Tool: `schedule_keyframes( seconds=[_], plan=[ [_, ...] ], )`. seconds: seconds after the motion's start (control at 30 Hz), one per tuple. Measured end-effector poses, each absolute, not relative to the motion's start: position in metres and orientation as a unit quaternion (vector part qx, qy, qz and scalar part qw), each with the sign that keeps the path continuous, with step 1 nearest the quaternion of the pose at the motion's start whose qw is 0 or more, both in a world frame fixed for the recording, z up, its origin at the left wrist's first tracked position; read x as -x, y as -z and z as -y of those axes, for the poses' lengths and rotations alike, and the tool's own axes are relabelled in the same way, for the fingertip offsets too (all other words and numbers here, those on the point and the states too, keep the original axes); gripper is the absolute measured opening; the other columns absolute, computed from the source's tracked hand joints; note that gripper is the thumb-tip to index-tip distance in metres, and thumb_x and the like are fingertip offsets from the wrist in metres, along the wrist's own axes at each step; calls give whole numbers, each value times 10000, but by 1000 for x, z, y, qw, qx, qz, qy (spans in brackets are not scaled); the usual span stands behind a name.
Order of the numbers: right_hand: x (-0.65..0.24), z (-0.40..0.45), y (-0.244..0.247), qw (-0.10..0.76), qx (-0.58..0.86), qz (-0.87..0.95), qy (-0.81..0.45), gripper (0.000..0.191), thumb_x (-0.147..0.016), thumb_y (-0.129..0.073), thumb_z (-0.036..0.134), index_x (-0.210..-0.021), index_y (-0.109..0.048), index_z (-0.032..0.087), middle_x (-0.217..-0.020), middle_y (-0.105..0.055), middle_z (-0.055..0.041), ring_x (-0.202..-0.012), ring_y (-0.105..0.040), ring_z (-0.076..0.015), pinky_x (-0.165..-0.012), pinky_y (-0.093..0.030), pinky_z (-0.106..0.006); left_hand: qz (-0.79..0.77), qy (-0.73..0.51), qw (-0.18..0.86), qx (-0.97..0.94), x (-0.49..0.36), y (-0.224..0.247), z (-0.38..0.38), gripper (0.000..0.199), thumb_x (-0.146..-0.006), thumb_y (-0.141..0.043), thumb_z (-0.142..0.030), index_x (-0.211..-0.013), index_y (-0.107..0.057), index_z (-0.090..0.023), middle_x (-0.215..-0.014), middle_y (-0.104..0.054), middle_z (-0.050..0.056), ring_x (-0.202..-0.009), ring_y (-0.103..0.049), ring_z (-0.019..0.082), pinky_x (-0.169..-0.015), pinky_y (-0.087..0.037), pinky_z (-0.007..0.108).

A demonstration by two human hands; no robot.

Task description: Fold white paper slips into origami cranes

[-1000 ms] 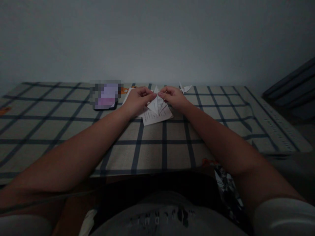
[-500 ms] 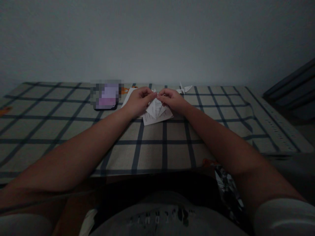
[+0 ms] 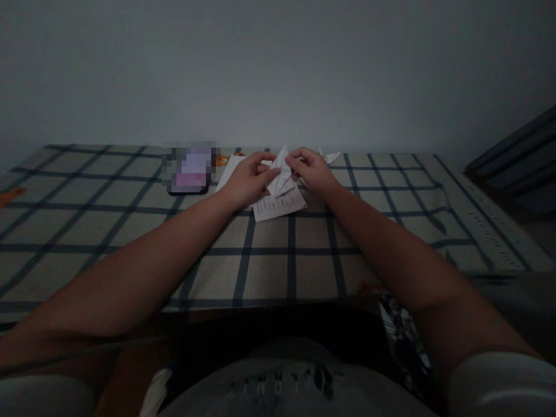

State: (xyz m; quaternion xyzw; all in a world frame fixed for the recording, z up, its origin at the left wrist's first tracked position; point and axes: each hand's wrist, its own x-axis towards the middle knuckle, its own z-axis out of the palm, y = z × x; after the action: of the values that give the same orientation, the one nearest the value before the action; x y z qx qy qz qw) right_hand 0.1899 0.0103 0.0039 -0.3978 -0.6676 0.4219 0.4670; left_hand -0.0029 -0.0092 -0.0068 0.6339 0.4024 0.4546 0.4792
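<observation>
Between my two hands is a piece of folded white paper, creased into a pointed, kite-like shape and tilted up above the table. My left hand pinches its left side between thumb and fingers. At the upper right edge, the thumb and fingertips of my right hand are closed on the same paper. Beneath it lies a printed sheet with lines of text. Behind my right hand sits a folded paper crane, partly hidden by that hand.
A checked tablecloth covers the table, which meets a grey wall at the back. Left of my hands lies a phone with a partly blurred, purple screen. Another white sheet extends beneath my left hand.
The folded paper has been lifted and turned, so a point now rises between my hands. My fingertips have moved apart, and more of the printed sheet shows.
</observation>
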Motion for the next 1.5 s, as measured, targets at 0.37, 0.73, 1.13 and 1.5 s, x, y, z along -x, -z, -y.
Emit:
schedule_keyframes(
  seconds=[0.37, 0.73, 1.13, 1.5],
  plan=[
    [-191, -12, 2, 449, 369, 714, -390, 287, -889, -755, 351, -793, -516, 222, -747, -523, 35, -676, -516, -112, -632, -438, -236, -399, -454, 484, -633, 4, 5, 14, 312, -757, -845, -418, -892, -678, -192, -720, -715, 10, -562, -645, 138, -499, -497, 240],
    [-191, -19, 10, 466, 342, 719, -387, 279, -902, -752, 413, -867, -562, 212, -731, -545, 37, -638, -507, -109, -589, -417, -235, -440, -409, 444, -665, 5, -2, 17, 291, -759, -817, -395, -798, -633, -173, -618, -640, -16, -476, -560, 105, -446, -406, 206],
    [-193, -15, 6, 468, 325, 724, -388, 387, -958, -679, 548, -814, -587, 200, -668, -522, 36, -625, -483, -104, -600, -429, -231, -429, -396, 455, -672, 4, -4, 20, 309, -771, -806, -323, -740, -529, -192, -565, -566, -51, -420, -479, 60, -417, -344, 172],
    [-192, -13, 2, 475, 327, 725, -376, 266, -997, -636, 319, -777, -547, 200, -655, -514, 48, -593, -462, -88, -602, -428, -225, -424, -349, 465, -694, 5, -9, 22, 260, -764, -807, -320, -733, -598, -169, -560, -555, -45, -456, -474, 65, -440, -328, 184]
  ],
)
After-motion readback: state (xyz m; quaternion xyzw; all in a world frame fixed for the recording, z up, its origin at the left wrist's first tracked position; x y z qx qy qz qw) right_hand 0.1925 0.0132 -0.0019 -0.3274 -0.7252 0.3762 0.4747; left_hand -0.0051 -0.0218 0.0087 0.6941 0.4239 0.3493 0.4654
